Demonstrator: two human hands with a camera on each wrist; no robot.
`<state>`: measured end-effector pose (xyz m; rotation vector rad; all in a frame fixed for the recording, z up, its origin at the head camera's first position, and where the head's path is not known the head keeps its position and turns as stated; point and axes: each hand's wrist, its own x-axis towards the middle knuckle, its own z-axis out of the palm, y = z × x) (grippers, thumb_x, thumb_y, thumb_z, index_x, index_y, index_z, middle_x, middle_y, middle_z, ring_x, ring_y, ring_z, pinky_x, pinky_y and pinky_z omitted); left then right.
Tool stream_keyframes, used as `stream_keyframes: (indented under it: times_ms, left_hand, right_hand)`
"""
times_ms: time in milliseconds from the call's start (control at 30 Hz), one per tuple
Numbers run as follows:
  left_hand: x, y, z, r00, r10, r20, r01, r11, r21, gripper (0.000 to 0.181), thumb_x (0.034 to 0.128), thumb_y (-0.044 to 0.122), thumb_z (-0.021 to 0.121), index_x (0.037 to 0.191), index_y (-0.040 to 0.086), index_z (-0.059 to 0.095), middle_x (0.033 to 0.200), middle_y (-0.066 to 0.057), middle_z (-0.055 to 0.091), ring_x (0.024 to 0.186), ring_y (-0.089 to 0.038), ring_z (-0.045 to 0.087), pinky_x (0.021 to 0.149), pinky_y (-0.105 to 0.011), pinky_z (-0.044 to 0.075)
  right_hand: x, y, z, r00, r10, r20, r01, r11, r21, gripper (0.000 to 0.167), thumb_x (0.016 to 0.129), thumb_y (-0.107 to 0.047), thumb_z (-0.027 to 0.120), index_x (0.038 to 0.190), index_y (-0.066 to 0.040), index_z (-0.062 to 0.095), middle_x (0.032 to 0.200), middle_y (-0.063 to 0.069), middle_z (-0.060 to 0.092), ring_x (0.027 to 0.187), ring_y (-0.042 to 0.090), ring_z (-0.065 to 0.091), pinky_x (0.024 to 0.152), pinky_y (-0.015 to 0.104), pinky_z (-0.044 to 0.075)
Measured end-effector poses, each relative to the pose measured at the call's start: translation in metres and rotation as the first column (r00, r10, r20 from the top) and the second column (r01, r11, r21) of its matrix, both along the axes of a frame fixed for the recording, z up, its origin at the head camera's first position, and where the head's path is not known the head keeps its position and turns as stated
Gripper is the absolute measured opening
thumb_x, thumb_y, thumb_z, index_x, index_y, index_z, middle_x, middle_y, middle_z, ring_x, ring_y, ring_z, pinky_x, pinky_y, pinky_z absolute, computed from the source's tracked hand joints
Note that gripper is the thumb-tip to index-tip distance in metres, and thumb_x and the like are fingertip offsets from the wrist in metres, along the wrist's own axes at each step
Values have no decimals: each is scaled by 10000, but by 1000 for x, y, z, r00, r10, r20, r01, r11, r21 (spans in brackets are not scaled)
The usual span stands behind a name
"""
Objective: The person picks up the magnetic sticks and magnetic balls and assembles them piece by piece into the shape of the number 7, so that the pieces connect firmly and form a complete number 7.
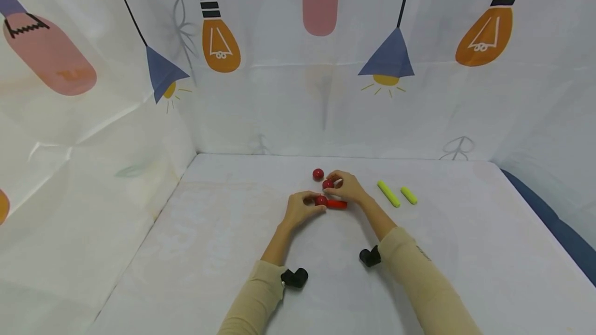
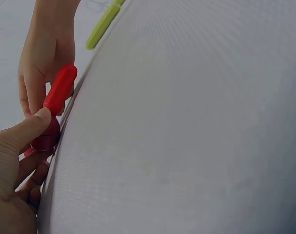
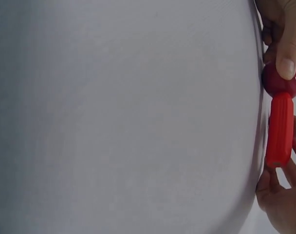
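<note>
My left hand (image 1: 299, 211) pinches a dark red ball (image 1: 321, 200) between thumb and fingers, low over the white table. A bright red ridged rod (image 1: 337, 204) meets that ball and points to the right. In the left wrist view the thumb lies where the ball (image 2: 46, 137) and the rod (image 2: 61, 90) come together. Just beyond, my right hand (image 1: 346, 186) grips a second red ball (image 1: 328, 184) with its fingertips. The right wrist view shows the right hand (image 3: 286, 207) behind the rod's free end, its ball hidden there. A third red ball (image 1: 318, 174) lies farther back.
Two yellow-green rods, a longer one (image 1: 388, 193) and a shorter one (image 1: 408, 195), lie right of the hands on the white table (image 1: 209, 252). A white cloth wall (image 1: 279, 112) printed with lamps stands along the back and left side.
</note>
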<state>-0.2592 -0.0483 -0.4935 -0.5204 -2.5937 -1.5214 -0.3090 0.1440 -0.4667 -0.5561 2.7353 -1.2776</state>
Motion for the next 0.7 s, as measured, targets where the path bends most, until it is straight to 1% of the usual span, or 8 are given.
stream_keyframes:
  times_ms: [167,333,467,700]
  left_hand:
    - [-1,1,-1,1000,6,22,-6,1000,-1,358,756,231,793,1056,55,706,1024,-75,697,938,-206,605,837,-325,491]
    - [-1,0,0,1000,5,22,-5,1000,-3,356,760,232,790,1053,49,706,1025,-83,696,934,-213,604,833,-336,495]
    - [-1,0,0,1000,3,29,-3,1000,-1,364,762,228,788,1065,46,700,1038,-90,693,952,-222,608,851,-357,494]
    - [0,0,1,999,7,35,-7,1000,-16,373,767,240,784,1078,54,696,1046,-83,689,956,-215,602,853,-338,494]
  right_hand:
    - [4,11,1,1000,-24,16,25,998,-59,422,844,-174,692,1199,20,571,1153,194,603,1003,337,587,883,438,487]
    - [7,22,0,998,-35,54,40,995,-94,432,846,-183,694,1199,35,573,1165,201,596,1013,341,586,883,434,488]
    - [11,30,0,995,-42,89,51,993,-102,441,849,-199,695,1206,29,576,1182,198,595,1033,343,579,890,438,484]
    - [21,40,6,989,-46,144,60,994,-94,456,851,-223,687,1215,27,574,1194,204,587,1061,367,559,889,457,480]
